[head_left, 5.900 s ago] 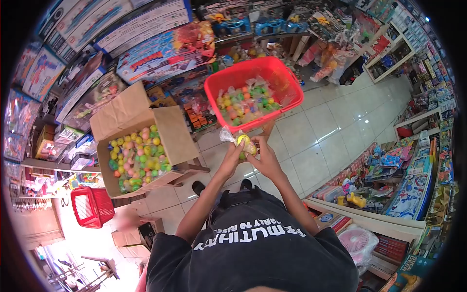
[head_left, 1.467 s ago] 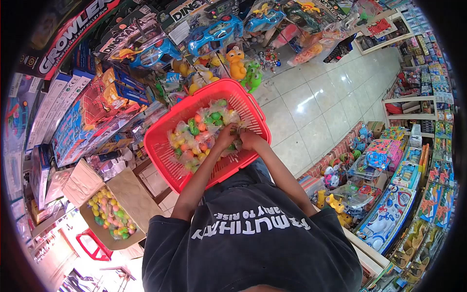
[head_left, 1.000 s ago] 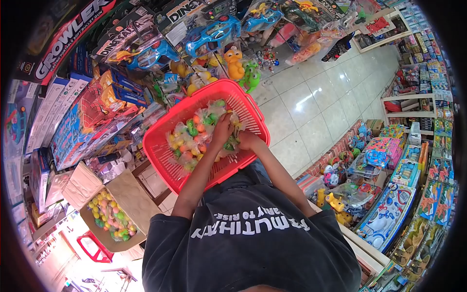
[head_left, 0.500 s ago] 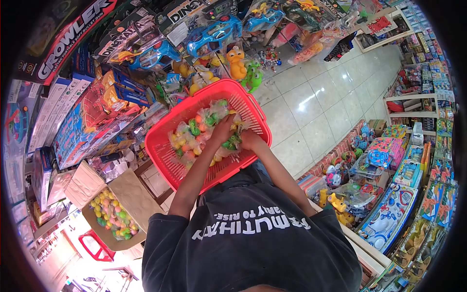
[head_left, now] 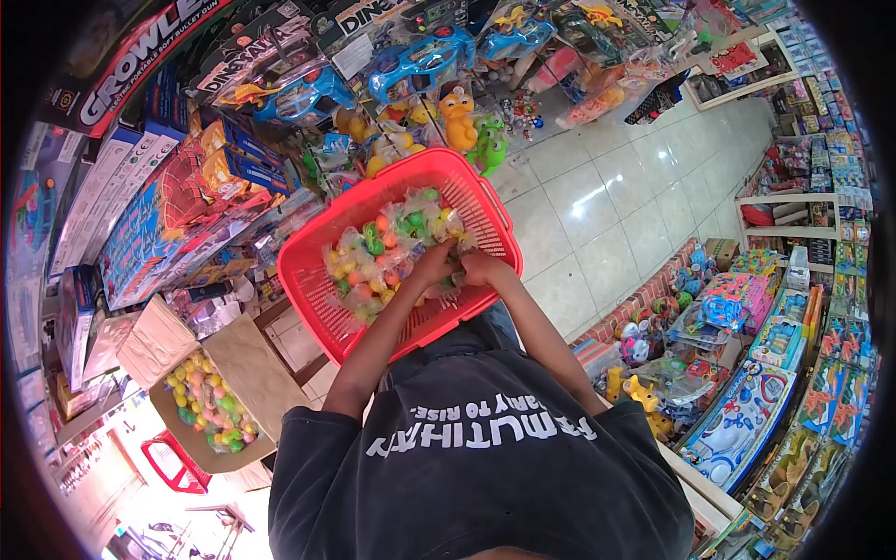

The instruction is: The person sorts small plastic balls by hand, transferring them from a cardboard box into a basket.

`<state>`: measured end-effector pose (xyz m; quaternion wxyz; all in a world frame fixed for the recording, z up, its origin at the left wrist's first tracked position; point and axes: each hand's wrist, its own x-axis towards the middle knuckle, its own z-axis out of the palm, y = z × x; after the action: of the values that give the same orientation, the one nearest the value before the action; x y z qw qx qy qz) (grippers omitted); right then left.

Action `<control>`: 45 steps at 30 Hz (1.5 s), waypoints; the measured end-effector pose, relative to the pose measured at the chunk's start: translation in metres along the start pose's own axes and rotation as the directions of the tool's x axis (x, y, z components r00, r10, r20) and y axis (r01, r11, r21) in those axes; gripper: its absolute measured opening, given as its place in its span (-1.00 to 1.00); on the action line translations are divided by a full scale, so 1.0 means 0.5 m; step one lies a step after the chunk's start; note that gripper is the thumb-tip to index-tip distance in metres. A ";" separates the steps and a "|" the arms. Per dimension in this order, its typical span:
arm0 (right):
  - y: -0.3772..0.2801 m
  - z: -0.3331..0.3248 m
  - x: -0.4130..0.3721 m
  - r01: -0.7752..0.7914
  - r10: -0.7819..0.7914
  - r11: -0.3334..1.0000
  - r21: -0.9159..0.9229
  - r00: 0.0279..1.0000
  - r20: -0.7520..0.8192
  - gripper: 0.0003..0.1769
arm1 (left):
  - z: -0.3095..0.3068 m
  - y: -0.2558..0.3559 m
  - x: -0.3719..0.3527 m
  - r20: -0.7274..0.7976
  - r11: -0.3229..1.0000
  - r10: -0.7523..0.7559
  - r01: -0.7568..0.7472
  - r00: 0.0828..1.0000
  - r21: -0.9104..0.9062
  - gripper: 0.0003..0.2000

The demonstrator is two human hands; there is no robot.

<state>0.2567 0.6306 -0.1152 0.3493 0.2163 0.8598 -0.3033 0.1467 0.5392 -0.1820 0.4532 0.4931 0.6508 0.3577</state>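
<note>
A red plastic basket [head_left: 308, 245] stands before me, partly filled with small colorful balls in clear plastic packets [head_left: 375, 252]. Both hands are inside it, at its right end. My left hand [head_left: 435, 265] is bent inward over the packets, fingers curled. Close beside it, my right hand [head_left: 480, 270] has its fingers folded down toward the same spot. What lies between the fingertips is small and mostly hidden; a bit of clear plastic shows there.
An open cardboard box [head_left: 252, 359] with more colorful balls stands at lower left. Boxed toys [head_left: 177, 224] line the left, and hanging toy packs [head_left: 425, 65] the far side. Toy shelves [head_left: 737, 411] run along the right, beyond a tiled floor [head_left: 579, 215].
My left hand has drawn back toward me and come down next to my right hand. The right hand has barely moved. The view has shifted slightly.
</note>
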 end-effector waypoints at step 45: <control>-0.026 -0.007 -0.023 -0.098 0.099 0.995 0.018 0.990 -0.096 -0.51 | 0.012 0.011 -0.028 -0.043 0.961 -0.076 0.061 0.996 -0.270 -0.35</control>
<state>0.2552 0.6220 -0.0998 0.3203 0.2751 0.8620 -0.2804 0.1556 0.5274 -0.1756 0.5107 0.3946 0.6246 0.4397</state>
